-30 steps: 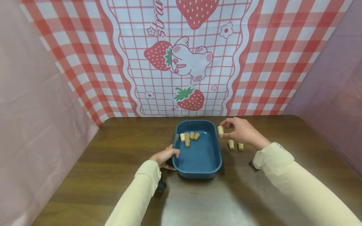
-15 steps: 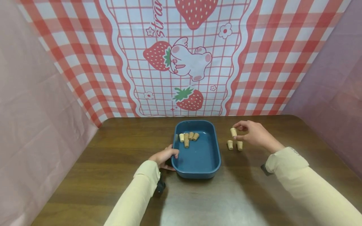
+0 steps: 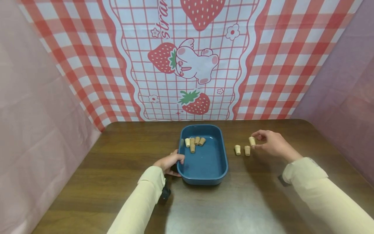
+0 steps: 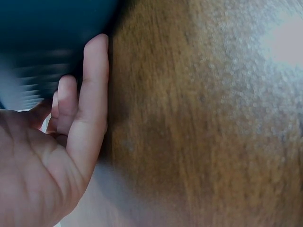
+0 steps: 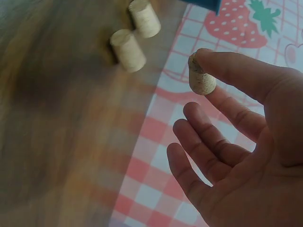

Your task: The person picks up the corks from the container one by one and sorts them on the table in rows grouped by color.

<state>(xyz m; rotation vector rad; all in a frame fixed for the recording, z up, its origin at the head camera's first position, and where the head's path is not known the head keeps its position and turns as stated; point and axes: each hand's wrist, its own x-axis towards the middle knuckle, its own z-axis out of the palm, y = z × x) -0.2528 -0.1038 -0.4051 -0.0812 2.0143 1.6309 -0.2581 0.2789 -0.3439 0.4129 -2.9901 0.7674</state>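
Observation:
My right hand (image 3: pixel 273 143) pinches a pale cork (image 3: pixel 252 141) between thumb and fingertip, held above the table right of two standing corks. In the right wrist view that cork (image 5: pixel 202 83) sticks out under the thumb, while the other fingers are loosely spread. One standing cork (image 3: pixel 238 150) is nearer the tray, and the second cork (image 3: pixel 247 150) is beside it. My left hand (image 3: pixel 169 163) holds the left side of a deep blue tray (image 3: pixel 204 169), thumb over the rim and fingers along the outer wall. Several corks (image 3: pixel 192 148) lie in the tray's far left part.
The brown wooden table (image 3: pixel 122 162) runs to a red-and-white checked cloth (image 3: pixel 280 65) with strawberry prints hanging at its far edge. Pinkish cloth (image 3: pixel 43 113) hangs at the left, and a mauve one (image 3: pixel 342 97) at the right.
My right hand has carried the pinched cork rightward, away from the tray's right rim and past the two standing corks. My left hand and the tray have stayed in place.

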